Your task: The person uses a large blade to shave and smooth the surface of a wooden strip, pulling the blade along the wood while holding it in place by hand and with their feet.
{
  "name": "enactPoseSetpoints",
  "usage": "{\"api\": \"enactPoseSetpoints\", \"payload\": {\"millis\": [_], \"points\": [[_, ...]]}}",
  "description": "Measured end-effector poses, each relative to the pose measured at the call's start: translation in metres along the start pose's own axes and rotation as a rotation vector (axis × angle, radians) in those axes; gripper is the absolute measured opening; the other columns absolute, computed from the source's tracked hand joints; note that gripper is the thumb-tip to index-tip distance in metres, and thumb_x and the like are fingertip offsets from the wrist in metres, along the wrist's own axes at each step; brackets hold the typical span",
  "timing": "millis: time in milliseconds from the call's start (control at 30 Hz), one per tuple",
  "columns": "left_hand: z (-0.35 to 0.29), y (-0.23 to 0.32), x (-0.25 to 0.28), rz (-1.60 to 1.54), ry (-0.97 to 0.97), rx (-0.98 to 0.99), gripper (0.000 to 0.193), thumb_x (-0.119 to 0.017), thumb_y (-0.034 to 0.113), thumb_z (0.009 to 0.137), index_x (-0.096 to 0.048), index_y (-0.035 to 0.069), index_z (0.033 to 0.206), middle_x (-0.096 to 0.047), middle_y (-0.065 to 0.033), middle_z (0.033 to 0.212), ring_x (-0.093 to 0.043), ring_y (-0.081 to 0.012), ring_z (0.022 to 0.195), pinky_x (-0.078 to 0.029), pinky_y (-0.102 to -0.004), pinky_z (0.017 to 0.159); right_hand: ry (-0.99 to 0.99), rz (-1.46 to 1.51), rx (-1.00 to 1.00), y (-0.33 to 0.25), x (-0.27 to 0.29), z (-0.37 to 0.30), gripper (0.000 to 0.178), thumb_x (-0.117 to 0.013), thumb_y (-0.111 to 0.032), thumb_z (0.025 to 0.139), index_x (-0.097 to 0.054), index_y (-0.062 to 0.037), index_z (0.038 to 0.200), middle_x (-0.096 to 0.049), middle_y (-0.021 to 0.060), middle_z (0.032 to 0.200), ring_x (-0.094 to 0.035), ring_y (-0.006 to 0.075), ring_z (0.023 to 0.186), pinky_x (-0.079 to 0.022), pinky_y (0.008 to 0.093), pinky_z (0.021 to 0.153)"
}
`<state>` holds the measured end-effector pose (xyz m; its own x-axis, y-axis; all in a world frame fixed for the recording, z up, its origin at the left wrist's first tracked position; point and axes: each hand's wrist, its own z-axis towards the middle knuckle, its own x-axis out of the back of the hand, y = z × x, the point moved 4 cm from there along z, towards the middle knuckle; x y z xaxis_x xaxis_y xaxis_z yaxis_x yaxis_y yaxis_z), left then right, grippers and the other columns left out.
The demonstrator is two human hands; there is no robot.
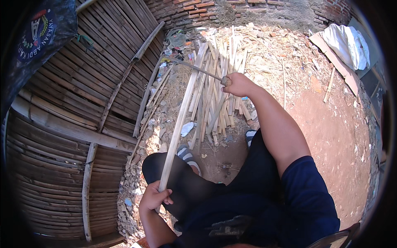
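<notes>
My left hand is closed round the near end of a long pale wooden or bamboo strip, by my left knee. The strip slants up and away toward the far pile. My right hand, arm stretched out, grips the handle of a machete. Its long narrow blade, seen nearly edge-on, points left and crosses the strip near the far end. Whether the blade touches the strip, I cannot tell. Beneath and beyond lies a pile of similar strips on the ground.
A bamboo slat wall runs along my left, with a dark printed banner hanging on it. Ahead stands a brick wall. Rubble and straw cover the ground there. A white sack lies at the far right. My sandalled foot is near the pile.
</notes>
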<state>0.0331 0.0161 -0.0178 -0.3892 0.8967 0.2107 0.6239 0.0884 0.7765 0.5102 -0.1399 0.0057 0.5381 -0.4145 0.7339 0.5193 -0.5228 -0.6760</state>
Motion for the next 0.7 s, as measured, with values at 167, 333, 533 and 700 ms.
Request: {"api": "enactPoseSetpoints", "payload": {"millis": [167,333,533,700], "points": [[-0.003,-0.002,0.006,-0.004,-0.009,-0.043,0.015,-0.068,0.003,0.09,-0.06,-0.003,0.101,-0.063,-0.0055,0.065,-0.069,-0.0178,0.057,-0.054,-0.0255,0.051,0.086,0.07,0.032,0.008,0.004,-0.006,0.05,-0.075,-0.034,0.079,-0.068,-0.0011,0.116,-0.07,0.0235,0.103,-0.068,0.0359,0.097,-0.053,0.0424,0.085],[0.001,-0.001,-0.001,-0.048,-0.021,-0.052,0.012,-0.068,0.002,0.088,-0.056,0.0,0.091,-0.061,-0.0066,0.061,-0.068,-0.0215,0.054,-0.055,-0.0284,0.049,-0.216,-0.291,0.374,-0.071,-0.039,-0.06,0.044,-0.075,-0.035,0.079,-0.069,-0.0046,0.11,-0.07,0.0219,0.098,-0.067,0.039,0.096,-0.053,0.0471,0.084],[-0.003,0.004,-0.002,-0.009,-0.039,-0.03,0.013,-0.067,0.002,0.09,-0.061,-0.003,0.1,-0.063,-0.0054,0.065,-0.068,-0.0166,0.056,-0.053,-0.0248,0.051,-0.454,-0.268,0.516,-0.083,-0.058,-0.063,0.045,-0.077,-0.035,0.076,-0.069,-0.0034,0.107,-0.07,0.0203,0.095,-0.068,0.0366,0.093,-0.053,0.0458,0.081],[-0.005,0.007,-0.003,0.1,0.005,0.03,0.02,-0.068,0.006,0.09,-0.062,-0.004,0.106,-0.064,-0.0051,0.068,-0.07,-0.0161,0.059,-0.054,-0.0245,0.052,0.039,0.159,-0.14,0.02,-0.007,0.01,0.052,-0.077,-0.035,0.077,-0.068,0.0003,0.113,-0.07,0.0219,0.098,-0.068,0.0316,0.093,-0.051,0.0406,0.084]]}}
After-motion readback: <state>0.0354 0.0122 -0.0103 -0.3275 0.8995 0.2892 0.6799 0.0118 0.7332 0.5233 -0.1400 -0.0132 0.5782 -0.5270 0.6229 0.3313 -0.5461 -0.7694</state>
